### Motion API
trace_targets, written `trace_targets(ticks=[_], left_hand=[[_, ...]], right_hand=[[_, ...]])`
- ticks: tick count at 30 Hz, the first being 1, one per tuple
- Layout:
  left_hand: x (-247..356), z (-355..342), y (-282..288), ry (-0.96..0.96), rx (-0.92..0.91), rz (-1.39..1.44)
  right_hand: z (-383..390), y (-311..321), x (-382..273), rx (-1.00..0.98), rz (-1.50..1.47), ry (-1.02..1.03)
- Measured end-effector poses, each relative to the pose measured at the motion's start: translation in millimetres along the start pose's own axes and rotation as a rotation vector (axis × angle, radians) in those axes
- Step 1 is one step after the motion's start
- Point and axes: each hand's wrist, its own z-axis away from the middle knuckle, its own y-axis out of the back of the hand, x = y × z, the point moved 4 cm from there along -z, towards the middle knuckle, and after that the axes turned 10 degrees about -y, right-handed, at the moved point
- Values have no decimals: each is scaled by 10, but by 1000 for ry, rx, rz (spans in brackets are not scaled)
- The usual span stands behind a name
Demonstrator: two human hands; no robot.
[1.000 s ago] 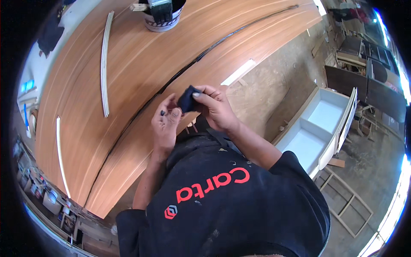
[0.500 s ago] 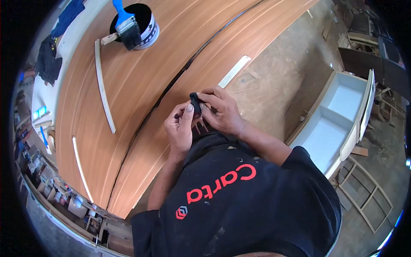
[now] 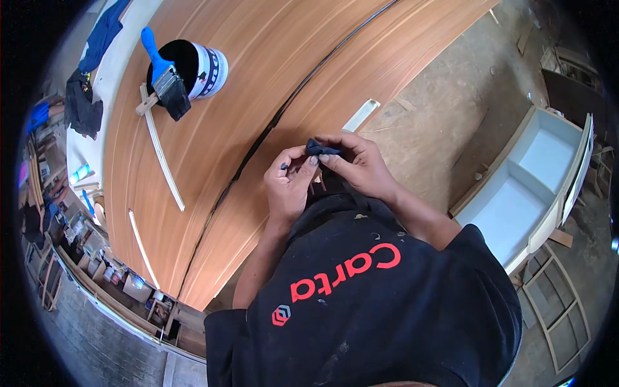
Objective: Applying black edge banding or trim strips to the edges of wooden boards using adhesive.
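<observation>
My left hand (image 3: 289, 185) and my right hand (image 3: 365, 166) meet over the near edge of a wood-grain panel (image 3: 174, 168), pinching a small folded dark cloth (image 3: 321, 149) between thumbs and fingers. Just beyond them a long wavy black streak (image 3: 277, 116) runs along the panel. A bucket with black contents (image 3: 211, 71) stands on the panel, a blue-handled brush (image 3: 155, 51) with black bristles resting on its rim beside a small wooden stick (image 3: 144, 104).
Pale thin strips (image 3: 164, 161) lie on the panel. Clothing (image 3: 82, 103) lies on a white surface at the left, above shelves of clutter (image 3: 113, 271). At right, a white-lined cabinet box (image 3: 525, 193) and a wooden frame (image 3: 553, 303) are on the concrete floor (image 3: 445, 116).
The view has shifted, bringing the whole bucket and brush into sight. My fingers have turned and refolded the dark cloth, which changes shape between them.
</observation>
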Motion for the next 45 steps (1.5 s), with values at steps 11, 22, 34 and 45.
trace_targets(ticks=[11, 22, 34, 45], left_hand=[[-121, 53, 256, 16, 13, -161], [-143, 508, 1000, 39, 73, -216], [-134, 827, 1457, 34, 116, -160], [-243, 1084, 1737, 48, 123, -102]], right_hand=[[-606, 591, -406, 459, 634, 356], [-1046, 393, -276, 460, 1157, 834], [-843, -249, -85, 465, 1138, 746], [-700, -809, 40, 448, 1122, 741]])
